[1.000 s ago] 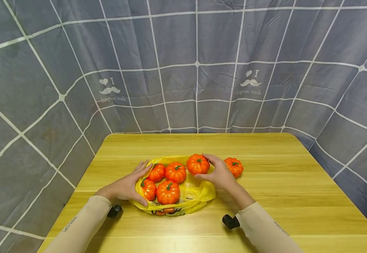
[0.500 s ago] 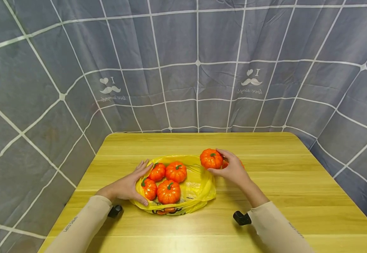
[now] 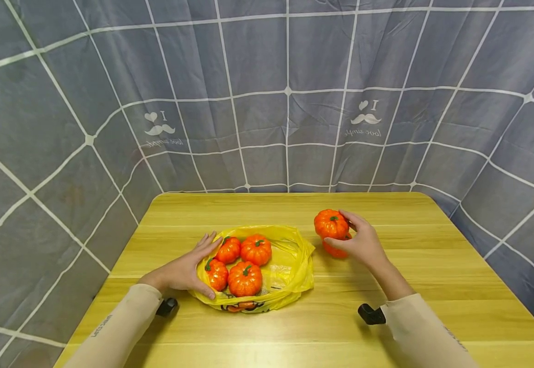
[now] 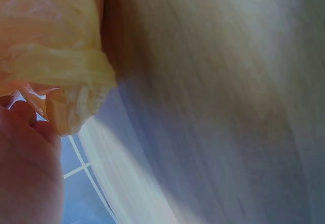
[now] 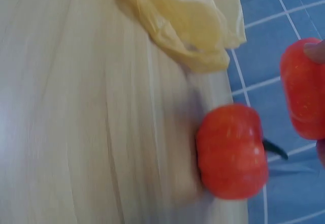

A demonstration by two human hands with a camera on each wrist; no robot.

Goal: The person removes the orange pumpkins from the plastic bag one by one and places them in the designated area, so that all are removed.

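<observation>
We see the left hand [image 3: 188, 268] spread, fingers straight, against the left side of the yellow bag [image 3: 296, 276], probably to steady its wide mouth around four pumpkins [image 3: 246, 281]. We see the right hand [image 3: 367, 244] gripping a fifth pumpkin [image 3: 330, 223] by its side, stem up, to the bag's right; we judge it raised off the desk [image 3: 395, 214] to clear the lone pumpkin [image 5: 232, 153] there.

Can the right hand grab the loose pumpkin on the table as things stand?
Probably not: the right hand holds another pumpkin over the loose pumpkin, so it would likely need freeing first.
</observation>
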